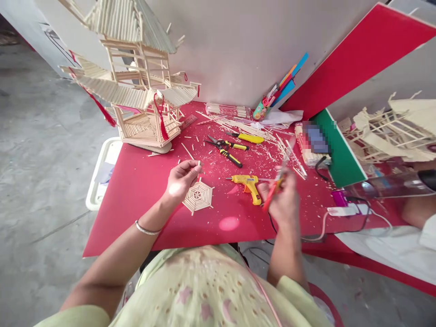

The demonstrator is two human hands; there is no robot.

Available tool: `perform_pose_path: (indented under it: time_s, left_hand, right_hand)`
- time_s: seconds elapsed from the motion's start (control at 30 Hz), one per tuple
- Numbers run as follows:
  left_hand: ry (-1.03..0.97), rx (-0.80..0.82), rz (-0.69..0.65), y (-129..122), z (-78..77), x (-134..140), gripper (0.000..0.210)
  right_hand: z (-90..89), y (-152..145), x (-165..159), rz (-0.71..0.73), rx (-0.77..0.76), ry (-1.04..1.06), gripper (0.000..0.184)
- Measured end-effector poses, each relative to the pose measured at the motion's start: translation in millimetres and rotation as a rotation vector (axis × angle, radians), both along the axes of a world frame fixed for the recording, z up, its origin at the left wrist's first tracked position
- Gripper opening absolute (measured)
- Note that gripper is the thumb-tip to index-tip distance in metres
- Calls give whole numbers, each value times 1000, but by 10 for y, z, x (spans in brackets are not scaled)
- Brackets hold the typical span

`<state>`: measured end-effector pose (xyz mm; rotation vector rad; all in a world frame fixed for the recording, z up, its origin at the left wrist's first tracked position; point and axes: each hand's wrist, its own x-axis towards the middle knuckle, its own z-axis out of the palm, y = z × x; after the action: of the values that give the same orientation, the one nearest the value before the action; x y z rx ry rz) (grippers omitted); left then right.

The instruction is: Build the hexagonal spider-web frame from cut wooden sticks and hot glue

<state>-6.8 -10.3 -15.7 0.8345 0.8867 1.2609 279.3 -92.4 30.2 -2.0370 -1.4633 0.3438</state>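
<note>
My left hand (182,179) is closed in a pinch on a short piece of wooden stick (199,163). Just below and beside it, a hexagonal panel of sticks (198,195) lies flat on the table. My right hand (284,195), smeared by motion, is closed around red-handled scissors (271,196) with the blades pointing up and away. Between the hands lies a yellow glue gun (250,186), its nozzle toward the left. Beyond it are pliers-like cutters (226,149) with black and yellow handles and a yellow utility knife (250,137).
A tall stick-built pavilion (146,104) with red tassels stands at the back left. Loose sticks (248,127) and scraps litter the red table (136,204). A pen cup (261,110), green board (335,150) and power strip (347,210) are to the right. Another person's arm (417,211) shows far right.
</note>
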Motion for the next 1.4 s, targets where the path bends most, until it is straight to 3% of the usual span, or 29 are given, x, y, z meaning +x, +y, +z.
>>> perform_pose_path:
  time_s: [0.07, 0.13, 0.23, 0.37, 0.7, 1.03, 1.17, 1.33, 1.4]
  left_hand:
    - [36, 25, 14, -12, 12, 6, 37]
    - [83, 61, 44, -19, 24, 4, 39]
    - [167, 118, 92, -13, 30, -28, 37]
    - [302, 183, 113, 6, 37, -97, 31]
    - [468, 227, 151, 5, 141, -148, 20]
    - [624, 345, 184, 34, 90, -201, 17]
    - [557, 288, 193, 53, 43, -188, 16]
    - [441, 234, 139, 60, 20, -192, 18]
    - [453, 243, 138, 56, 36, -196, 17]
  right_hand:
    - [-58, 33, -465, 236, 56, 58, 66]
    - [-132, 118, -814, 375, 103, 16, 59]
    - [-208, 253, -1077, 463, 74, -104, 57]
    - [-197, 363, -1151, 521, 16, -220, 59]
    - [-131, 473, -1292, 549, -28, -230, 54]
    - [-181, 488, -1360, 555, -62, -173, 43]
    - [-240, 487, -1373, 528, -122, -140, 33]
    - [-180, 494, -1374, 538, -44, -218, 52]
    - [-141, 496, -1373, 533, -46, -256, 52]
